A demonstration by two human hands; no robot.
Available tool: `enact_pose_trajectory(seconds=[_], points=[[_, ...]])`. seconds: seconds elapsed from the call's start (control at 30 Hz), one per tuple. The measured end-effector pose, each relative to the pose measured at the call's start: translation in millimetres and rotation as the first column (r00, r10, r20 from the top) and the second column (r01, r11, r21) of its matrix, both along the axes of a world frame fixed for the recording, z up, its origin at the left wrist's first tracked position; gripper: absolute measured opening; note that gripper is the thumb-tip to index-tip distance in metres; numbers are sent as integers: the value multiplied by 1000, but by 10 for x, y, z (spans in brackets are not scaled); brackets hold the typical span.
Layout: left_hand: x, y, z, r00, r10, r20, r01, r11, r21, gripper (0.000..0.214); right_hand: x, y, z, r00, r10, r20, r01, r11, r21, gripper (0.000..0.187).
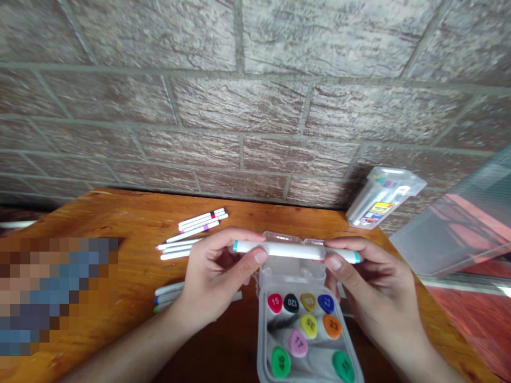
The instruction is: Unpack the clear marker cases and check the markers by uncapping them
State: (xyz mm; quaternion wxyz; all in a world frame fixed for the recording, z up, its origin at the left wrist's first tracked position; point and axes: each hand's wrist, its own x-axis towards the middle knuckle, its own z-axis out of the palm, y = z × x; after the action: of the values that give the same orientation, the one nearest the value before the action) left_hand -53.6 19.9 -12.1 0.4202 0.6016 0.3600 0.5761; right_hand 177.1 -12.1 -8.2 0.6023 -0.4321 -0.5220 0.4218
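A white marker (293, 250) with turquoise ends lies level between my two hands. My left hand (223, 271) pinches it near its left end, thumb in front and fingers behind. Near the other end, my right hand (371, 282) grips it the same way. Just below, a clear plastic case (262, 330) stands with its lid folded back. Inside it are several markers with numbered, coloured caps, among them a red cap (274, 303), a pink cap (297, 342), an orange cap (331, 326) and a green cap (281, 363).
Several white markers (195, 230) lie on the wooden table (131, 223) left of the case, with more markers (167, 298) partly behind my left forearm. A closed clear case (383, 199) stands at the back right. Behind is a stone-block wall (255, 106). A blurred-out patch (51, 303) covers the left.
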Motion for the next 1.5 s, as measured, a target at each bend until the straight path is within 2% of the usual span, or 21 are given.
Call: enact_pose_trajectory(seconds=[0.2,0.37,0.6,0.77,0.97,1.5], points=[[-15,-12,-2,998,-57,26,58,997,-53,16,-68,-46,50,996,-60,-61,55,996,-69,21],[-9,0,-26,994,-91,68,96,993,-74,21,-36,-15,17,996,-6,-90,3,1000,-30,15],[-33,16,-106,976,-144,166,163,980,-110,18,10,29,-25,992,69,-110,-66,997,29,12],[-29,22,-108,962,-167,215,194,975,-113,19,-12,11,-1,986,28,-165,-29,1000,-6,13],[-24,33,-81,950,-174,260,206,973,-103,21,15,28,-4,975,101,-197,-97,995,28,16],[-13,39,-55,915,-189,357,246,962,-120,27,44,39,20,939,156,-305,-173,984,-30,21]])
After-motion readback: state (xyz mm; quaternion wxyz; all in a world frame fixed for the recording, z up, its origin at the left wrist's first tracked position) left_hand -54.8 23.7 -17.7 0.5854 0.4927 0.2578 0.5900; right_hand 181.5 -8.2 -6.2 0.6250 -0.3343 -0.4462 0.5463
